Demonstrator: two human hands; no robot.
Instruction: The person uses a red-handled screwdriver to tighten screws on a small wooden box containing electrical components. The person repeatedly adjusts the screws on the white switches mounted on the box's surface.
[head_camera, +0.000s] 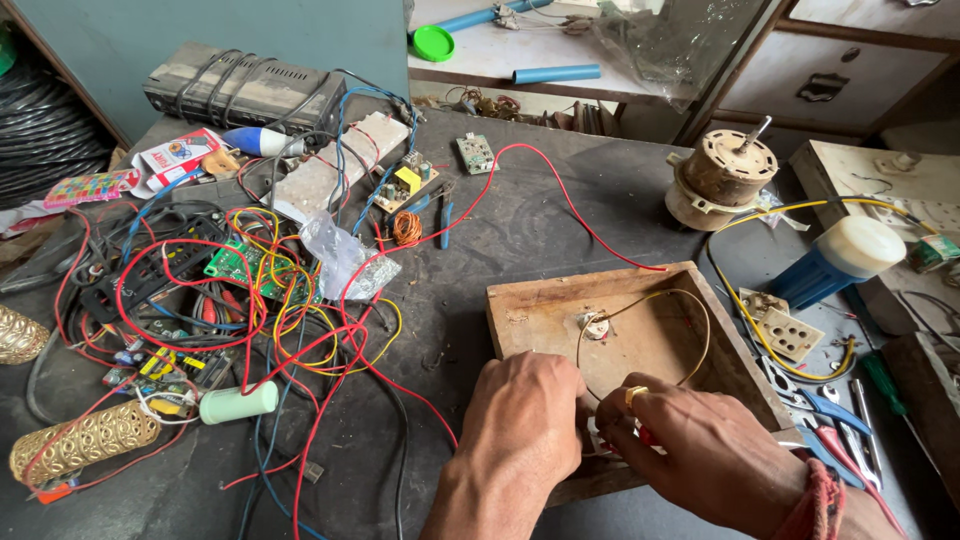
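Both hands (525, 415) (700, 445) at wooden box (545, 305) near edge.

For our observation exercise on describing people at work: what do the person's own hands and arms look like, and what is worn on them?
Both forearms are bare, with no sleeves in view. The left hand wears nothing visible. The right hand has a gold-coloured ring on one finger, and a bundle of red threads is tied round its wrist. No gloves, no watch.

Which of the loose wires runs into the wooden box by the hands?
The yellow wire, looping inside the wooden box to a small white fitting; the red wire stops at its rim.
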